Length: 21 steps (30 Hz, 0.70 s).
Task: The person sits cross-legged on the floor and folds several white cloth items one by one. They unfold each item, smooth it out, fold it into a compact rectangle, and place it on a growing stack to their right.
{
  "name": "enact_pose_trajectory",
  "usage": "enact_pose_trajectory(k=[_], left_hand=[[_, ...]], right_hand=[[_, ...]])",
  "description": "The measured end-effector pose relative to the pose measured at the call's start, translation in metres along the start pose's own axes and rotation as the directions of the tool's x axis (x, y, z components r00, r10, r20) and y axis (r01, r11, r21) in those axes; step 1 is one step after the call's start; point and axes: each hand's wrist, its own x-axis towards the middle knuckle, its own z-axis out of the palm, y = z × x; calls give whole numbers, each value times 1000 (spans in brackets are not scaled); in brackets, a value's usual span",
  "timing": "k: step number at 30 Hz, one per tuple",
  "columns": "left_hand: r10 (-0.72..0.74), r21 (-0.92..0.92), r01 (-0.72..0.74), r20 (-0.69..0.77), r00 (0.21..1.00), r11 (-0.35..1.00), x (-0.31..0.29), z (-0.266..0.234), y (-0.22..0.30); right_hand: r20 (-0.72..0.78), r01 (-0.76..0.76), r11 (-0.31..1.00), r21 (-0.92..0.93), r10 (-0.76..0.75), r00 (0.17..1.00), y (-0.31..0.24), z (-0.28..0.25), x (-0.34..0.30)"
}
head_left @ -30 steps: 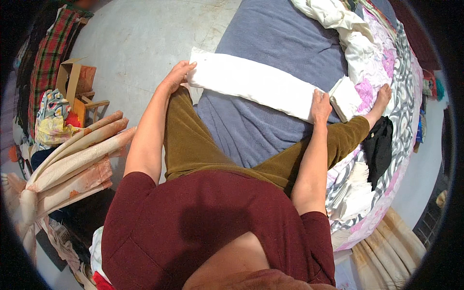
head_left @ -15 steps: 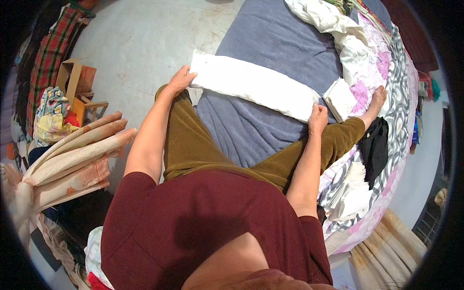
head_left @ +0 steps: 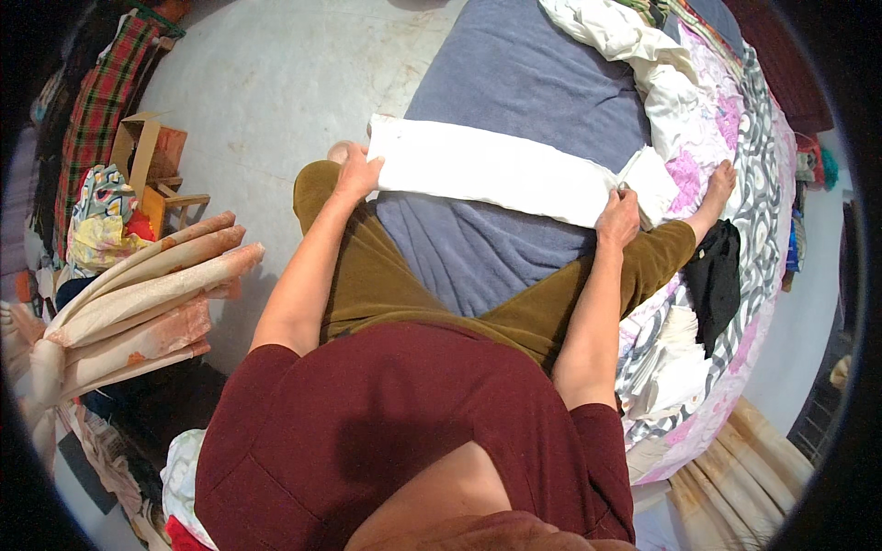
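Note:
A long white cloth [head_left: 491, 167], folded into a flat strip, stretches across the blue-grey blanket [head_left: 514, 78] in front of me. My left hand [head_left: 356, 173] grips its left end near the blanket's edge. At the other end, my right hand [head_left: 618, 217] pinches the near corner between thumb and fingers. The strip looks fairly straight and taut between the two hands. Just beyond my right hand lies a small folded white cloth [head_left: 650, 184], partly hidden by the strip's end.
A crumpled cream cloth [head_left: 657, 78] lies at the far right on the patterned bedding [head_left: 726, 129]. Nearer are a black garment [head_left: 714, 275] and a pile of white cloths [head_left: 669, 372]. To the left stand a cardboard box [head_left: 135, 151], a wooden stool [head_left: 175, 197] and a bunched curtain [head_left: 138, 312].
Both hands have shifted slightly right with the white strip. Its left end has come nearer, its right end now overlaps the small folded cloth, and the strip lies less slanted.

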Motion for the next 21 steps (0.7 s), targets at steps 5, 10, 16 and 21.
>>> enact_pose_trajectory(k=[5,10,16,21], left_hand=[[-297,-284,320,122,947,904,22,-2,19],[-308,-574,544,461,832,612,22,-6,40],[-134,-722,551,552,823,418,40,18,-10],[-165,-744,375,344,924,553,37,5,2]], right_hand=[[-234,317,925,209,-267,935,-54,-9,-25],[106,524,783,335,-583,805,-138,37,-75],[235,565,816,123,-577,782,-144,59,-93],[240,562,819,119,-573,784,-135,62,-95]])
